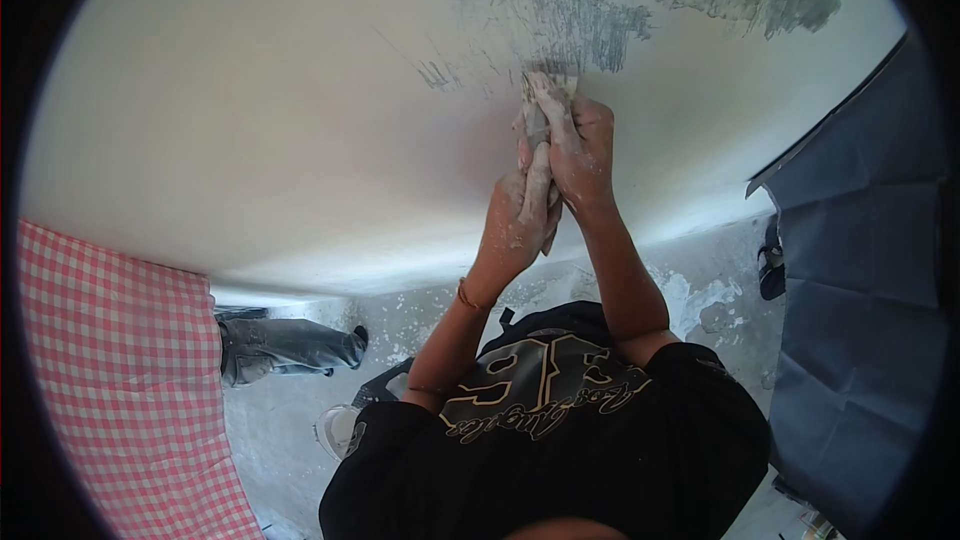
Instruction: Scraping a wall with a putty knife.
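Both of my hands are wrapped around the handle of a putty knife [537, 124], one above the other. My right hand [585, 146] grips it nearer the blade, with fingers stretched along the tool. Lower on the handle is my left hand [525, 199], with a thin bracelet on that wrist. White residue coats the fingers of both. The wide blade [562, 79] meets a pale wall [315, 105], at the lower edge of a streaked grey patch [600, 7]. My fingers hide most of the handle.
A red-and-white checked cloth [127, 360] hangs at left; a person's legs in grey trousers [285, 349] show beside it. A white bucket [337, 431] stands on the spattered concrete floor [277, 450]. At right hang a dark grey sheet [855, 337] and, past its edge, a dark shoe [771, 270].
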`<state>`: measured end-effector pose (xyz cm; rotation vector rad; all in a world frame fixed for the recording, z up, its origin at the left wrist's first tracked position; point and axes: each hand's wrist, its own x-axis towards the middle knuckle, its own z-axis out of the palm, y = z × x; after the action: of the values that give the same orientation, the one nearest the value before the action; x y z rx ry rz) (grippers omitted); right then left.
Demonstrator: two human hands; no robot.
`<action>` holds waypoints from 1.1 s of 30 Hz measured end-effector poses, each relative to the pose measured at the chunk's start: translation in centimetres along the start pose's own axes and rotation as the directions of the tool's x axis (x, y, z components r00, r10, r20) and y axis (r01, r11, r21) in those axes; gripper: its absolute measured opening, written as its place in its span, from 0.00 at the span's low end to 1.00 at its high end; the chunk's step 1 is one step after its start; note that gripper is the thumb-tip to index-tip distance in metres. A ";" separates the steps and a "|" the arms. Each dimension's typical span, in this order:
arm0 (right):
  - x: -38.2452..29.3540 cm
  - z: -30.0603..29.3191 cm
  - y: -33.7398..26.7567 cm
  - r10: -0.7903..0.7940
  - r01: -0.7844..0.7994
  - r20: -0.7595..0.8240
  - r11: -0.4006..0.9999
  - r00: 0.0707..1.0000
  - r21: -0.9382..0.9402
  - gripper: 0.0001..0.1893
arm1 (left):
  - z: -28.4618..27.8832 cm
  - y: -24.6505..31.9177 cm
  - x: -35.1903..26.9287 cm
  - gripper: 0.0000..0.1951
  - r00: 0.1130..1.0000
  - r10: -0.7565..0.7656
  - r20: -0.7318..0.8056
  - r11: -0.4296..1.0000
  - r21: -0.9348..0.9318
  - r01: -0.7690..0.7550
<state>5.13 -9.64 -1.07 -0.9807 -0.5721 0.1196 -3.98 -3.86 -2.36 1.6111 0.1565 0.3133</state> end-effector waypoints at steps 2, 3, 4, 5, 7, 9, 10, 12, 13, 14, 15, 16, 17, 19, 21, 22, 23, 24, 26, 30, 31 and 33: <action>-0.6 -0.4 0.4 0.016 -0.016 0.015 1.000 1.000 0.010 0.19 | 0.1 -0.8 -0.5 0.29 0.999 -0.037 0.003 0.999 -0.033 0.037; -0.9 -0.7 0.5 0.066 -0.066 -0.001 0.998 0.998 -0.012 0.20 | 0.3 -1.0 -0.8 0.29 0.997 -0.072 0.014 0.995 -0.063 0.073; -1.2 -0.9 0.5 0.117 -0.118 -0.017 0.993 0.993 -0.033 0.20 | 0.5 -0.8 -1.0 0.30 0.998 -0.057 0.025 0.997 -0.056 0.058; -1.5 -1.0 0.5 0.126 -0.127 -0.025 0.991 0.992 -0.035 0.20 | 0.6 -1.0 -1.2 0.30 0.997 -0.068 0.029 0.996 -0.060 0.069; -1.9 -1.1 0.3 0.170 -0.171 -0.031 0.985 0.985 -0.021 0.20 | 0.7 -1.4 -1.5 0.30 0.996 -0.080 0.038 0.993 -0.089 0.083; -2.3 -1.1 0.7 0.183 -0.184 -0.040 0.983 0.982 -0.018 0.20 | 0.6 -2.3 -1.6 0.30 0.997 -0.079 0.015 0.996 -0.046 0.079; -2.2 -1.2 1.0 0.187 -0.188 -0.045 0.982 0.981 -0.014 0.20 | 0.5 -2.6 -1.4 0.31 0.998 -0.067 -0.008 0.998 -0.001 0.067; -1.9 -0.9 1.7 0.154 -0.154 -0.021 0.988 0.988 -0.010 0.19 | 0.2 -3.1 -0.7 0.30 0.999 0.014 -0.031 0.999 0.047 -0.012; -1.9 -0.8 2.0 0.117 -0.117 0.003 0.993 0.993 -0.003 0.19 | 0.0 -2.9 -0.5 0.30 0.994 0.098 -0.048 0.991 0.100 -0.093; -2.0 -0.9 2.1 0.126 -0.126 0.001 0.992 0.992 -0.002 0.19 | -1.9 -2.0 -0.3 0.17 0.958 -0.269 0.098 0.958 -0.071 0.276; -2.1 -0.5 2.2 0.120 -0.120 0.004 0.993 0.993 -0.006 0.19 | -1.9 -2.6 -0.6 0.17 0.957 -0.278 0.078 0.956 -0.075 0.284; -1.9 -0.3 2.2 0.104 -0.104 -0.002 0.994 0.995 -0.014 0.19 | -1.3 -3.5 -0.4 0.16 0.999 -0.043 -0.010 0.996 0.083 0.043; -1.6 -0.1 2.3 0.109 -0.109 0.003 0.994 0.994 -0.011 0.19 | -0.9 -4.5 -0.2 0.29 0.977 0.206 -0.056 0.948 0.258 -0.185; -1.3 -0.5 2.4 0.187 -0.184 0.009 0.976 0.982 -0.114 0.19 | -0.3 -5.7 0.2 0.30 0.966 0.242 -0.090 0.940 0.269 -0.210; -1.2 -0.5 2.8 0.184 -0.183 -0.004 0.977 0.983 -0.109 0.19 | -0.2 -6.2 0.5 0.31 0.938 0.309 -0.156 0.905 0.353 -0.239; -1.1 -0.5 3.1 0.176 -0.178 -0.020 0.979 0.984 -0.103 0.18 | -0.3 -6.4 0.6 0.31 0.939 0.305 -0.158 0.906 0.353 -0.235; -1.0 -0.7 3.4 0.180 -0.181 -0.021 0.978 0.983 -0.103 0.18 | -0.5 -6.7 0.6 0.30 0.956 0.263 -0.130 0.923 0.323 -0.210; -0.8 -0.8 3.7 0.164 -0.163 -0.001 0.981 0.986 -0.103 0.18 | -0.7 -6.9 0.7 0.30 0.970 0.221 -0.100 0.938 0.295 -0.184; -0.4 -0.8 4.1 0.149 -0.146 0.017 0.984 0.989 -0.103 0.17 | -1.4 -7.3 1.0 0.30 0.976 0.197 -0.088 0.935 0.316 -0.160; 0.2 -0.2 4.2 0.114 -0.114 0.002 0.992 0.993 -0.060 0.18 | -1.4 -6.7 1.9 0.29 0.939 0.315 -0.134 0.883 0.404 -0.239; 0.3 -0.1 4.1 0.105 -0.106 -0.006 0.993 0.994 -0.054 0.18 | -1.8 -6.6 2.0 0.29 0.940 0.315 -0.134 0.883 0.405 -0.238; 0.8 0.4 3.5 0.085 -0.086 -0.017 0.994 0.996 -0.075 0.18 | -3.0 -5.9 2.4 0.26 0.953 0.300 0.033 0.845 0.455 -0.282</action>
<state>6.18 -7.11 -3.44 -1.0789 -0.5253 0.1682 -2.07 0.09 -7.80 2.1042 0.0104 0.5775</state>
